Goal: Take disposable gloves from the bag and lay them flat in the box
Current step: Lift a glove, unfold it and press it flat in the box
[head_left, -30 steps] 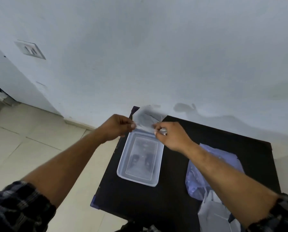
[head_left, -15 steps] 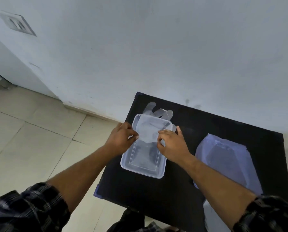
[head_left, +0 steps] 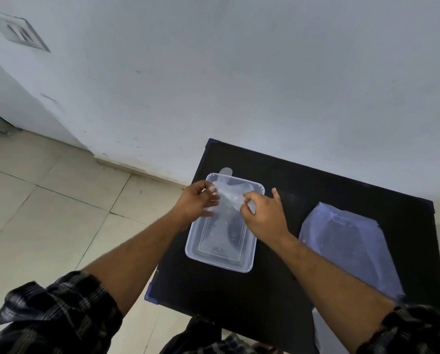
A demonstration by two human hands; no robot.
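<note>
Pinching the glove (head_left: 230,194), left hand (head_left: 197,201) and right hand (head_left: 263,213) hover over the box (head_left: 220,259).

I count one clear box (head_left: 220,247), one glove (head_left: 230,195) between my two hands, one bluish bag (head_left: 341,241), one black table (head_left: 277,290).

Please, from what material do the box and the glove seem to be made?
The box looks like clear, rigid, glossy plastic: the dark table shows through it and its rim is moulded. The glove, held by both hands, looks like thin translucent plastic film, probably polyethylene: it wrinkles and sags.
</note>
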